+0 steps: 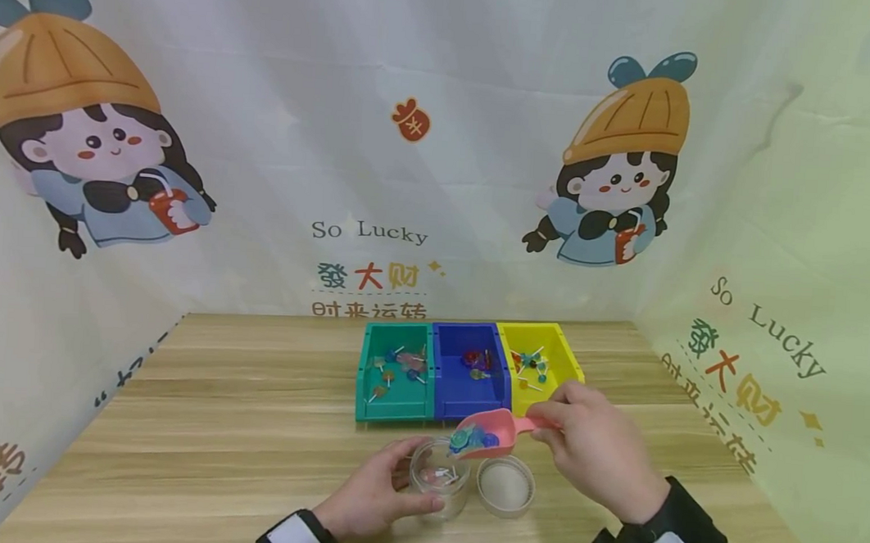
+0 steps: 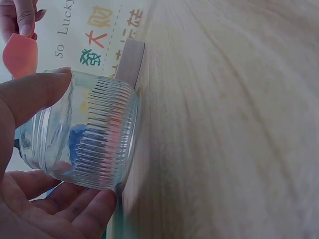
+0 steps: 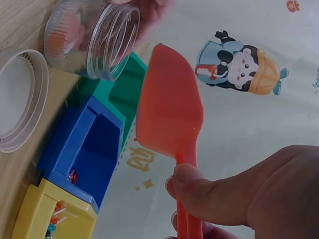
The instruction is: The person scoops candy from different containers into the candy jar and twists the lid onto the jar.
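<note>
My left hand (image 1: 375,491) grips a clear glass jar (image 2: 107,132) with ribbed sides, thumb on one side and fingers on the other. Pinkish pieces and white sticks (image 1: 445,475) show inside it. Between the thumb and fingers of my right hand (image 1: 602,457) is the handle of a pink scoop (image 1: 501,427). Blue and teal candies (image 1: 474,439) lie in the scoop's bowl, whose front edge overlaps the jar's mouth in the head view. In the right wrist view only the underside of the scoop shows, so its load is hidden there.
A round whitish lid (image 1: 506,487) lies just right of the jar. Behind stand three joined bins, green (image 1: 394,411), blue (image 1: 472,409) and yellow (image 1: 565,356), each holding some lollipops. A printed cloth (image 1: 476,183) hangs behind the wooden table (image 1: 213,424).
</note>
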Tool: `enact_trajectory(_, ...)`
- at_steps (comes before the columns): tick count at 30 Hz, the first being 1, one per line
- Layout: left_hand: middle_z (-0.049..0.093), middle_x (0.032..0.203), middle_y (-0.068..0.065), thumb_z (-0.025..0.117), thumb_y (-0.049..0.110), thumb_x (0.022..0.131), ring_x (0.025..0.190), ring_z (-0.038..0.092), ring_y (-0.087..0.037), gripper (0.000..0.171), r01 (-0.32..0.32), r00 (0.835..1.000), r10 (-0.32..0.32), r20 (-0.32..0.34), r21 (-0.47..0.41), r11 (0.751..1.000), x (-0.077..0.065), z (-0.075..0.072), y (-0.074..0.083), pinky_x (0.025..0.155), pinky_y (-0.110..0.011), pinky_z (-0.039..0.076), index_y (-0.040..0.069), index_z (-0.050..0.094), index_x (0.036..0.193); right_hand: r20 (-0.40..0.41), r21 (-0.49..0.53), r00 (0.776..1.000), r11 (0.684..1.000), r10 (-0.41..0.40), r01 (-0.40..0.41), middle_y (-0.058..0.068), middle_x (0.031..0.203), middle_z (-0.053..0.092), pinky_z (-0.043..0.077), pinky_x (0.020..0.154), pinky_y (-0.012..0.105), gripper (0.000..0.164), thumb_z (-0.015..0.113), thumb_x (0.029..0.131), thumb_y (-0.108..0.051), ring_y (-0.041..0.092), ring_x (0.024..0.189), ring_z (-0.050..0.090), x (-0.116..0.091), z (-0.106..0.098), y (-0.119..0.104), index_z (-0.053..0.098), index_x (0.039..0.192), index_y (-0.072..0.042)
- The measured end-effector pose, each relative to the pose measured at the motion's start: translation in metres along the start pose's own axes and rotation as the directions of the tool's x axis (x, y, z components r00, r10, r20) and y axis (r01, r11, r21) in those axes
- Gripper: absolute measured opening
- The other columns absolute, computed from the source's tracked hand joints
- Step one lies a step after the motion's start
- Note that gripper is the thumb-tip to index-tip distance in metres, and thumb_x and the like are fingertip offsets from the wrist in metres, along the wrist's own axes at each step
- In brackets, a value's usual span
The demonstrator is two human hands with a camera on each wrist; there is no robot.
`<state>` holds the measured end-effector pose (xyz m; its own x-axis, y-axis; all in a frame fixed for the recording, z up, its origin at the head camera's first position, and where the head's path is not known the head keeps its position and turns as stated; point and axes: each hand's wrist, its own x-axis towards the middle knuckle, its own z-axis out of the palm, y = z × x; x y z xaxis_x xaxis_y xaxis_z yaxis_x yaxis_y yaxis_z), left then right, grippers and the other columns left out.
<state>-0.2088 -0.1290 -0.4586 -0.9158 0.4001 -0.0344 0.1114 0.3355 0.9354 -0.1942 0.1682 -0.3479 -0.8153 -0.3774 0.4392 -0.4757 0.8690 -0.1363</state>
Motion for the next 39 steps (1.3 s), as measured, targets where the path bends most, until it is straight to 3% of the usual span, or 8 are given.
enact_trajectory(21, 0.057, 0.156, -0.021, 0.091, 0.030, 0.093, 0.146, 0.057, -0.045, 0.083, 0.034, 0.999, -0.034, 0.002, 0.006, 0.999, 0.000, -0.001, 0.000, 0.122, -0.060, 0.049, 0.004, 0.050, 0.160, -0.056, -0.055, 0.989, 0.989, -0.138, 0.135, -0.002, 0.087, 0.056, 0.048, 0.071, 0.025, 0.021, 0.097, 0.081, -0.009, 0.017, 0.086, 0.047, 0.011, 0.003, -0.026, 0.088, 0.099, -0.012)
enact_trajectory(28, 0.057, 0.156, -0.022, 0.090, 0.032, 0.094, 0.144, 0.059, -0.044, 0.083, 0.022, 1.000, -0.022, 0.007, 0.047, 0.999, 0.001, -0.002, -0.001, 0.119, -0.056, 0.053, 0.001, 0.050, 0.160, -0.064, -0.087, 0.987, 0.986, -0.150, 0.144, -0.001, 0.088, 0.058, 0.050, 0.072, 0.026, 0.023, 0.098, 0.080, -0.012, 0.017, 0.087, 0.047, 0.011, 0.001, -0.029, 0.088, 0.101, -0.013)
enact_trajectory(39, 0.058, 0.154, -0.020, 0.091, 0.023, 0.093, 0.144, 0.059, -0.045, 0.079, 0.028, 1.000, -0.028, 0.000, -0.005, 1.000, 0.001, 0.000, 0.001, 0.121, -0.059, 0.049, 0.002, 0.052, 0.159, -0.087, -0.084, 0.985, 0.986, -0.152, 0.145, -0.001, 0.087, 0.057, 0.049, 0.072, 0.027, 0.019, 0.097, 0.082, -0.011, 0.017, 0.085, 0.048, 0.011, 0.000, -0.026, 0.087, 0.098, -0.013)
